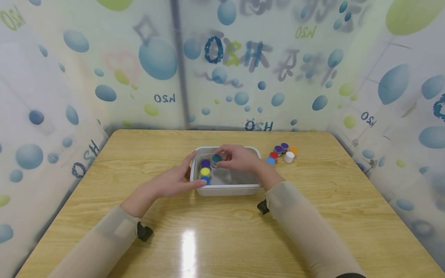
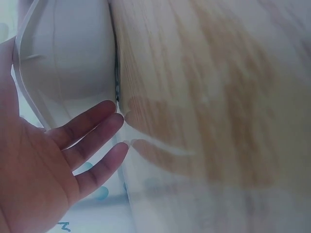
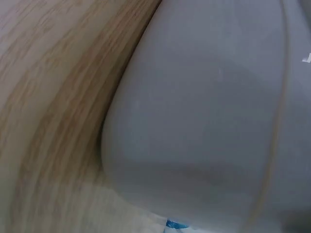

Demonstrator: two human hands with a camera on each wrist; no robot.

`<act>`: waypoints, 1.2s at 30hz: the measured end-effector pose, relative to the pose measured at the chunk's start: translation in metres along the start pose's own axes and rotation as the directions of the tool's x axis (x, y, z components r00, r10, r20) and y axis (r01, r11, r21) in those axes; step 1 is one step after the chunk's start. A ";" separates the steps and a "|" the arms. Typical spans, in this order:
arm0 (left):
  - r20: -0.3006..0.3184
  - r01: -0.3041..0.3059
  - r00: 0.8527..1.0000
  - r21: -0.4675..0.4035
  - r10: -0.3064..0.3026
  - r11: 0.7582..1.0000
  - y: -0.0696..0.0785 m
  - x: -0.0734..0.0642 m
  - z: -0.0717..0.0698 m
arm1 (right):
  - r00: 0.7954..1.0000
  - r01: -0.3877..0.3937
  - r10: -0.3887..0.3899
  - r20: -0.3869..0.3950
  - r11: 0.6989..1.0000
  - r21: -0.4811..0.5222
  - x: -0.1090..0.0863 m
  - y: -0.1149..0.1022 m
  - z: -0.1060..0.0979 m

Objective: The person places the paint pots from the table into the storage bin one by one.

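A white plastic tub (image 1: 229, 190) stands on the table, its outer wall filling much of both wrist views. My left hand (image 1: 174, 179) grips its left side, thumb over the near-left corner and fingers along the outside. In the left wrist view, three spread fingers (image 2: 99, 167) lie beside the wall. My right hand (image 1: 240, 158) reaches into the tub and pinches a small jar with a dark teal lid (image 1: 216, 158). Left of that jar, jars with a purple lid (image 1: 205, 164), a yellow lid (image 1: 205, 172) and a blue lid (image 1: 206, 180) form a row.
Right of the tub is a loose group of jars on the wooden table (image 1: 167, 216): purple lids (image 1: 278, 149), a red lid (image 1: 274, 155), a light blue lid (image 1: 270, 161), an orange lid (image 1: 293, 150) and a white one (image 1: 289, 156). Patterned walls (image 1: 222, 96) border the table behind.
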State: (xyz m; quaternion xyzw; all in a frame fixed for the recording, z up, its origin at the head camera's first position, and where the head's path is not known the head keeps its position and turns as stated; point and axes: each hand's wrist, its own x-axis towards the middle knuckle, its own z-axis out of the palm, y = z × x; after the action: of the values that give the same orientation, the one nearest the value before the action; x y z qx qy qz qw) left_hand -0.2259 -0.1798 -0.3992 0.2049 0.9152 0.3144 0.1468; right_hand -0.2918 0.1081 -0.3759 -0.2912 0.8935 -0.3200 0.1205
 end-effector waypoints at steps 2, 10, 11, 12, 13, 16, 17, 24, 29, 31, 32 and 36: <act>0.000 -0.002 1.000 0.000 0.002 1.000 0.000 0.000 0.000 | 0.999 -0.031 0.031 0.010 1.000 0.005 0.002 0.001 0.002; -0.009 -0.012 1.000 0.010 0.012 1.000 0.001 -0.001 0.000 | 0.997 -0.074 0.075 0.026 0.997 -0.029 0.008 0.011 0.011; -0.009 -0.012 1.000 0.009 0.013 1.000 0.002 -0.001 0.000 | 0.997 -0.074 0.075 0.029 0.997 -0.040 0.008 0.011 0.012; -0.010 -0.011 1.000 0.013 0.011 1.000 0.002 -0.001 -0.001 | 0.997 -0.072 0.074 0.032 0.996 -0.052 0.009 0.011 0.013; -0.010 -0.009 1.000 0.015 0.010 1.000 0.003 -0.001 -0.001 | 0.996 -0.079 0.082 0.035 0.995 -0.063 0.009 0.011 0.013; -0.007 -0.013 1.000 0.009 0.013 1.000 0.005 -0.001 -0.002 | 0.994 -0.095 0.099 0.038 0.992 -0.088 0.008 0.009 0.013; -0.005 -0.012 1.000 0.007 0.012 1.000 0.005 -0.001 -0.002 | 0.994 -0.098 0.102 0.039 0.991 -0.092 0.008 0.008 0.013; 0.003 -0.019 1.000 0.002 0.019 1.000 0.004 -0.001 -0.001 | 0.994 -0.097 0.102 0.050 0.990 -0.100 0.008 0.010 0.013; 0.001 -0.021 1.000 0.008 0.021 1.000 0.003 0.001 0.000 | 0.993 -0.098 0.103 0.051 0.991 -0.095 0.007 0.010 0.014; -0.001 -0.018 1.000 0.008 0.018 1.000 0.003 0.001 0.000 | 0.993 -0.098 0.103 0.050 0.991 -0.094 0.007 0.010 0.015; -0.002 -0.021 1.000 0.011 0.021 1.000 0.004 0.001 0.000 | 0.994 -0.096 0.101 0.051 0.991 -0.095 0.007 0.010 0.015; -0.003 -0.024 1.000 0.018 0.024 1.000 0.004 0.001 0.000 | 0.992 -0.102 0.108 0.058 0.990 -0.092 0.007 0.009 0.015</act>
State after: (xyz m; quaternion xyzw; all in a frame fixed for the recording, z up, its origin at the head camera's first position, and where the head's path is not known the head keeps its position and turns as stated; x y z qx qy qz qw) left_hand -0.2254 -0.1766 -0.3970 0.2166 0.9157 0.3084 0.1397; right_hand -0.2956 0.1021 -0.3932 -0.2588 0.9167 -0.2637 0.1521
